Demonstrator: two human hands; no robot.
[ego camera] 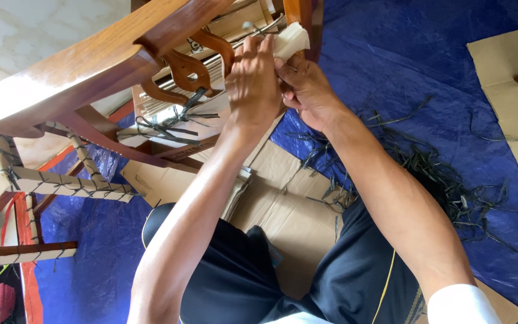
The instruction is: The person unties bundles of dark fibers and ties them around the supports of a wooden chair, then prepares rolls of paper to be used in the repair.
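Note:
A carved wooden chair (pixel 91 66) lies tipped in front of me, its polished frame at upper left. My left hand (pixel 252 84) presses against the chair's woven slats, fingers curled over a pale folded wrap (pixel 289 41) at the chair leg. My right hand (pixel 307 90) sits just beside it, fingers closed on the same pale wrap from below. Both forearms reach up from my lap. Black strap ends (pixel 169 123) hang from the chair's underside.
Flattened cardboard (pixel 289 210) lies under the chair on a blue tarp (pixel 427 66). Cut black strap scraps (pixel 445 180) litter the tarp at right. More cardboard (pixel 511 90) lies at upper right. Wrapped furniture legs (pixel 61 183) stand at left.

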